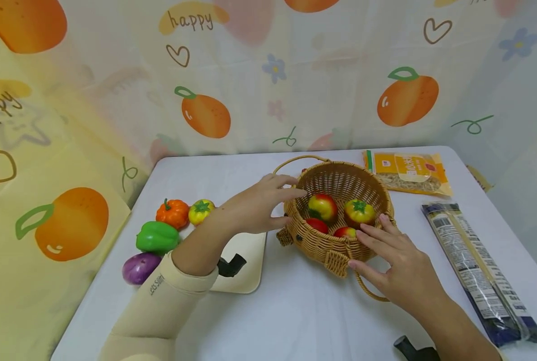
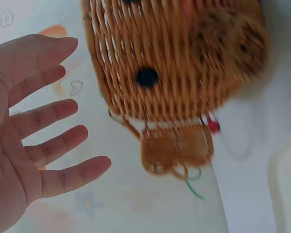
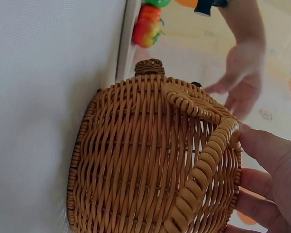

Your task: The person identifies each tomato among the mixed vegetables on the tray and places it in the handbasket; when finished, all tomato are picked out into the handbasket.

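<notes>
A round wicker basket (image 1: 313,245) with an animal face stands mid-table, holding several red-and-yellow toy fruits, among them an apple-like one (image 1: 322,207) and one with a green star-shaped cap (image 1: 359,212). My left hand (image 1: 266,203) hovers at the basket's left rim, fingers apart and holding nothing; the left wrist view shows a gap between these fingers (image 2: 70,177) and the wicker. On the opposite side, my right hand (image 1: 401,265) rests its nearly straight fingers at the rim, with the thumb low by a woven ear. The wicker handle (image 3: 206,165) hangs down outside.
Left of the basket lie an orange pumpkin (image 1: 172,213), a yellow-green vegetable (image 1: 201,211), a green pepper (image 1: 158,237) and an eggplant (image 1: 140,268), beside a cream board (image 1: 246,281). A yellow food packet (image 1: 408,173) and a long dark packet (image 1: 480,271) lie right.
</notes>
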The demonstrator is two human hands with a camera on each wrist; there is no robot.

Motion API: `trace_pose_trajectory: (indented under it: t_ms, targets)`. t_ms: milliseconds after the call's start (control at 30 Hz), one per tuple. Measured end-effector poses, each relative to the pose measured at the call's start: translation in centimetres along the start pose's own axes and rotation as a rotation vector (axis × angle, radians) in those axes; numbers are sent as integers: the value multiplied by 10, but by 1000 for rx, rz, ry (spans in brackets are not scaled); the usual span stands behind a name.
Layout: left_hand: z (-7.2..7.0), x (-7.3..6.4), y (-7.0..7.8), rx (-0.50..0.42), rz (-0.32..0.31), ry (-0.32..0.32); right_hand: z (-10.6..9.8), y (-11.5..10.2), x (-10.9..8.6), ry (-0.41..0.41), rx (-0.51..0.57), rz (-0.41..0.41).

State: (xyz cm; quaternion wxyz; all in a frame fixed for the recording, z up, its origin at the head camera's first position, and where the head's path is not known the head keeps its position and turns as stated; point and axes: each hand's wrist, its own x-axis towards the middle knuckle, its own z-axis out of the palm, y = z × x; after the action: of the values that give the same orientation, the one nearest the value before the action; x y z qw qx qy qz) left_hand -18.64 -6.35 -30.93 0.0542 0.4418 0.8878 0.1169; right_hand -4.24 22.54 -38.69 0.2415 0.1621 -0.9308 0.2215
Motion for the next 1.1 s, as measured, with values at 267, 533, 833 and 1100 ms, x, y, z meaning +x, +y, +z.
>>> trace_pose_trajectory:
  t_ms: [267,533,833,1100]
  targets:
    - [3,-23,-30,32,-168,-24,-1,0,0,4,-4,-7]
    - [8,-49,-57,79,-330,-65,-1,0,0,2,-1,-3]
    - [16,-74,-90,105,-413,-75,-2,-2,1,-21,-13,25]
    - [27,-86,-118,114,-463,-98,-2,-3,1,-24,-13,25]
